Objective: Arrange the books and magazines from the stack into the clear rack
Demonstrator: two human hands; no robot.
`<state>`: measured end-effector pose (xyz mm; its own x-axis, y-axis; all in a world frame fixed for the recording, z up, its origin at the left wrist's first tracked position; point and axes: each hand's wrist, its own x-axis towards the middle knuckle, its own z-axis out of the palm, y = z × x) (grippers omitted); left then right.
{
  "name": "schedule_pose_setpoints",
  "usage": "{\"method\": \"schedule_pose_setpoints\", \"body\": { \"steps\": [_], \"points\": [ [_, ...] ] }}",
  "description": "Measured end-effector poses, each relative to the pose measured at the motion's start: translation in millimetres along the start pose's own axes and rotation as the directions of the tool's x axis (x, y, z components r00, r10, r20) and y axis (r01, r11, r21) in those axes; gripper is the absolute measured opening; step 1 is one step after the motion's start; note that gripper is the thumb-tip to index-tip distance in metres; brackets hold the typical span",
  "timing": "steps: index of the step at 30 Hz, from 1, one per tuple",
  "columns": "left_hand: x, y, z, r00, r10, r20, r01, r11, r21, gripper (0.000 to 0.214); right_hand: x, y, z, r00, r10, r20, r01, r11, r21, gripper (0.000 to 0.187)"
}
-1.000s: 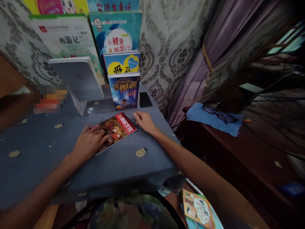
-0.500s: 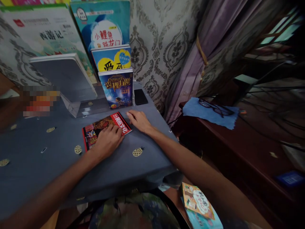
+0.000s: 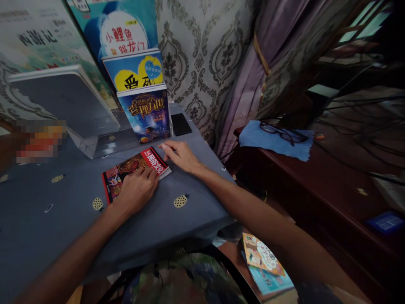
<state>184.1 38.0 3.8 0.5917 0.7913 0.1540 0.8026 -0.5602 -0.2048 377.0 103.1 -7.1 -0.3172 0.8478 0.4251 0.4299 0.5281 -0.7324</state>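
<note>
A small paperback book with a red and dark cover lies at an angle on the cloth-covered table. Over its near edge, my left hand has bent fingers on the cover; its thumb is hidden. White page edges show at the book's right corner, beside those fingertips. Just off the book's upper right corner, my right hand rests with fingers partly stretched and apart, holding nothing. Behind the book, a blue paperback leans upright in a clear stand, in front of a yellow-and-blue book.
A black phone lies right of the stand. A grey-backed book leans at left; larger picture books stand behind. Eyeglasses rest on a blue cloth on the side cabinet. Below the table edge are more books.
The view has shifted slightly, moving the stand and books left in the picture. My left fingers are more bent, and more white pages show at the book's right corner.
</note>
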Motion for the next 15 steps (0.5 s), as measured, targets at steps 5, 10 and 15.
{"method": "schedule_pose_setpoints", "body": {
  "steps": [5,10,15],
  "points": [
    [1.2,-0.2,-1.0,1.0,0.002,0.006,-0.002,0.999,0.033,0.031,-0.3,-2.1,-0.5,0.999,-0.042,-0.009,0.042,0.998,0.046,0.045],
    [1.4,0.6,-1.9,1.0,0.015,0.02,-0.017,0.998,0.065,0.034,-1.3,-5.3,-1.7,0.999,-0.046,0.025,0.045,0.998,0.034,0.048],
    [-1.5,4.3,-3.2,0.999,0.016,0.03,-0.018,0.997,0.075,0.033,-1.6,-12.1,-4.4,0.959,-0.026,0.282,0.064,0.99,-0.127,0.032]
  ]
}}
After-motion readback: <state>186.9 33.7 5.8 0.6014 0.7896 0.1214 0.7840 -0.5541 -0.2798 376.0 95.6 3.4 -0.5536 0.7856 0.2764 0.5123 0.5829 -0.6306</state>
